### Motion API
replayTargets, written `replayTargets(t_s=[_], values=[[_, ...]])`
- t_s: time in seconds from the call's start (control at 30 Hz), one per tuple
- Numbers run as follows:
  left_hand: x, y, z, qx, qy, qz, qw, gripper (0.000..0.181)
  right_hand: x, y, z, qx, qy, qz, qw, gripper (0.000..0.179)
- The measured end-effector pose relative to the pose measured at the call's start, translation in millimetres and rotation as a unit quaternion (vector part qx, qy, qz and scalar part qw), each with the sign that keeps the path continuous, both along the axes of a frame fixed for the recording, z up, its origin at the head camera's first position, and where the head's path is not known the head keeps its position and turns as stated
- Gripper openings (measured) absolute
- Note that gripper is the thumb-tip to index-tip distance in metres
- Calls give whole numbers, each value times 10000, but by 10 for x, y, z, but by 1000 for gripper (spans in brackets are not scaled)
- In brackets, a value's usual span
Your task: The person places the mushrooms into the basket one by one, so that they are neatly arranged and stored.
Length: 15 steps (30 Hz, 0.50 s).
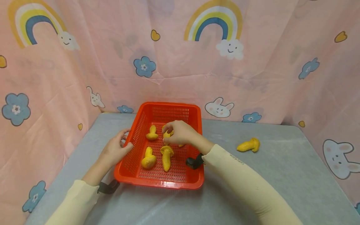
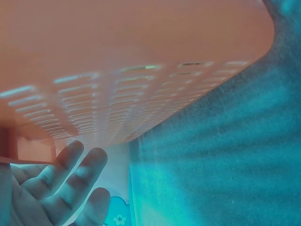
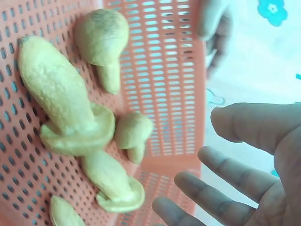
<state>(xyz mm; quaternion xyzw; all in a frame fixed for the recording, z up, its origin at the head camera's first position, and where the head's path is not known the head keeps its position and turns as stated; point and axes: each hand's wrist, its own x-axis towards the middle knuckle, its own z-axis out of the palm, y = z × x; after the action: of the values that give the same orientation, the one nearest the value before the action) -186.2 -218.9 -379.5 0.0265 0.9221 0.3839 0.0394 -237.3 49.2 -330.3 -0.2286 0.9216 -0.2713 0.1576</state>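
Several yellow mushrooms (image 1: pixel 167 157) lie apart in a red plastic basket (image 1: pixel 158 183) with slotted walls. My right hand (image 1: pixel 181 132) hovers above the basket's far middle, partly covering mushrooms there. In the right wrist view its fingers (image 3: pixel 225 200) are spread and relaxed, holding nothing, with mushrooms (image 3: pixel 66 94) below and beside them. At the basket's left rim is my left hand (image 1: pixel 116 150), thumb over the rim and fingers outside. The left wrist view shows those fingers (image 2: pixel 80 179) loosely bent beside the outer wall; whether they touch it I cannot tell.
One more yellow mushroom (image 1: pixel 248 145) lies on the grey table (image 1: pixel 281 175), to the right of the basket. A pink patterned curtain (image 1: pixel 180 81) hangs behind the table and along its sides. Dark wrist-camera mounts (image 1: pixel 194 162) sit below both wrists.
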Motion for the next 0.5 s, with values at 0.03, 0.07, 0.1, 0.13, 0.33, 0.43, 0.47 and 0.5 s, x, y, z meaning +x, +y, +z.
replayTargets(t_s=[0.03,0.07,0.1,0.13,0.33,0.43,0.47,0.5], values=[[1,1,2,5,11,-1,10000,58,5,20,24,-39,27,-20,10000,29],[3,1,4,13,20,-2,10000,58,10,40,45,-61,66,-47,9999,29],[4,1,4,23,28,-4,10000,58,15,61,64,-91,92,-66,9999,29],[5,-1,2,28,35,-5,10000,58,19,82,82,-115,133,-76,9998,29],[2,-8,-4,29,14,0,10000,58,22,227,169,-167,332,-143,9992,31],[0,-1,3,54,-5,-10,10000,58,23,320,221,-235,430,-140,9987,30],[0,0,4,56,-3,-15,10000,58,24,353,236,-257,463,-149,9985,30],[0,3,8,66,0,-18,10000,58,26,387,253,-273,504,-160,9982,30]])
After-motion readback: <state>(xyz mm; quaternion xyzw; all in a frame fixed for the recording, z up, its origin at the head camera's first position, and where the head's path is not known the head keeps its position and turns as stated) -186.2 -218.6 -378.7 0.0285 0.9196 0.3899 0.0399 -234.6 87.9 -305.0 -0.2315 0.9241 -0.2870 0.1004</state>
